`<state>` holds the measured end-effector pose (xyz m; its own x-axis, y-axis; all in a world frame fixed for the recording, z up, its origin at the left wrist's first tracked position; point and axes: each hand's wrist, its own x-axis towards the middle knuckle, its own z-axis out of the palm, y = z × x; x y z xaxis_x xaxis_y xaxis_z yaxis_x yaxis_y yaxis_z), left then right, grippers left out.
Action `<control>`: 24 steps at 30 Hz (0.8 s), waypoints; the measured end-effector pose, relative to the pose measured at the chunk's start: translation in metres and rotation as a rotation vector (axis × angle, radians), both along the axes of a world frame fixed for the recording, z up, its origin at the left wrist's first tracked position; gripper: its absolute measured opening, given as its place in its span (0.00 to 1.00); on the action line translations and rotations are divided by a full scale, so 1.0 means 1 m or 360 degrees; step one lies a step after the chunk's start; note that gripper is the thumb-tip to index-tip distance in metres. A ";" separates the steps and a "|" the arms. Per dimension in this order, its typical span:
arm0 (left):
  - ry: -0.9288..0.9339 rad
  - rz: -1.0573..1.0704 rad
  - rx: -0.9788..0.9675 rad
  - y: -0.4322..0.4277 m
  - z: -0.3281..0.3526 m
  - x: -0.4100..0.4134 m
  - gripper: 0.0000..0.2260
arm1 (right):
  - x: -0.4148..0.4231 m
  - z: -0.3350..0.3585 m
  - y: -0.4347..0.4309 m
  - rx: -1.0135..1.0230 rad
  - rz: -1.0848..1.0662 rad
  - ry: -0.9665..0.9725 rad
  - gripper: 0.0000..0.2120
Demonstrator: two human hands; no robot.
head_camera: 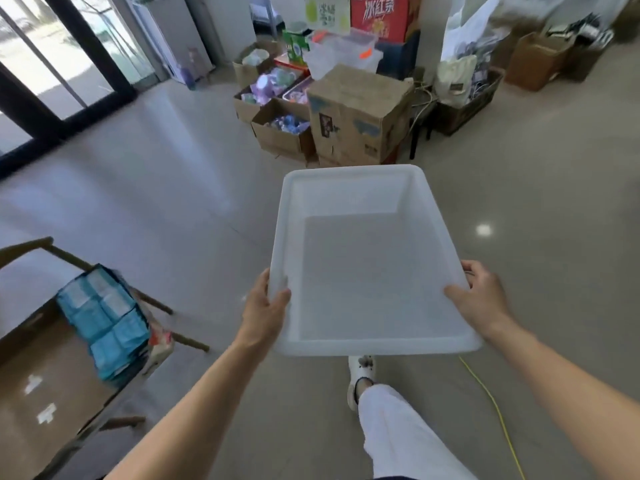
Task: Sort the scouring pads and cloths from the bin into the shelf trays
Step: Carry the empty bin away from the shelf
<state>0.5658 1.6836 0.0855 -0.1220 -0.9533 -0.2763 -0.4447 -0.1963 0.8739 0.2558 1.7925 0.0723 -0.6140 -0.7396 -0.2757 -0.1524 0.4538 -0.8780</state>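
The left hand (265, 306) grips the bin (349, 170) at its near left corner. Its thumb is hooked over the rim onto the inner wall, and the other fingers are hidden outside it. The right hand (479, 296) grips the near right corner, thumb laid inside and fingers curled round the outer edge.

Between the hands the bin, white and translucent, is carried in the air above the floor (173, 188), its far end pointing to twelve o'clock. Its whole inner bottom shows plain white.

Under the near edge, at six o'clock, are a white shoe (360, 375) and a white trouser leg (398, 438). A yellow cable (498, 417) runs over the floor at five o'clock.

At eight o'clock from the bin a brown table (41, 393) carries a stack of blue flat packs (104, 320), too blurred to tell what they are.

At twelve o'clock, beyond the far rim, stands a tall cardboard box (360, 112). Open cartons (282, 133) of purple and blue goods sit just beside it at eleven o'clock, with a clear plastic tub (343, 53) and a red carton (379, 15) behind. At one o'clock a black crate (467, 105) stands with a pale cloth bag (453, 77) at it. Dark-framed glass doors (52, 64) fill ten o'clock.
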 end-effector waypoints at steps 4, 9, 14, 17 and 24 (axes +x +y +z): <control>0.0086 0.0033 -0.0020 -0.114 0.000 -0.033 0.15 | -0.034 -0.002 -0.116 -0.0033 0.0005 -0.0013 0.19; 0.0111 0.0065 -0.0027 -0.260 0.015 -0.073 0.17 | -0.073 0.016 -0.261 -0.0061 0.0003 0.0024 0.19; 0.0166 0.0027 -0.0036 -0.402 0.029 -0.106 0.19 | -0.099 0.030 -0.394 -0.0081 -0.0005 0.0034 0.19; 0.0116 -0.0019 -0.0020 -0.493 0.021 -0.125 0.20 | -0.117 0.025 -0.478 -0.0120 -0.0081 0.0037 0.19; 0.0056 -0.0211 0.0048 -0.701 0.015 -0.176 0.18 | -0.147 0.005 -0.646 -0.0107 -0.0299 -0.0070 0.18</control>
<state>0.3900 0.9826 0.1010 -0.2563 -0.9196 -0.2978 -0.4378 -0.1642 0.8840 0.1092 1.1467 0.0776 -0.7313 -0.6307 -0.2595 -0.0312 0.4110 -0.9111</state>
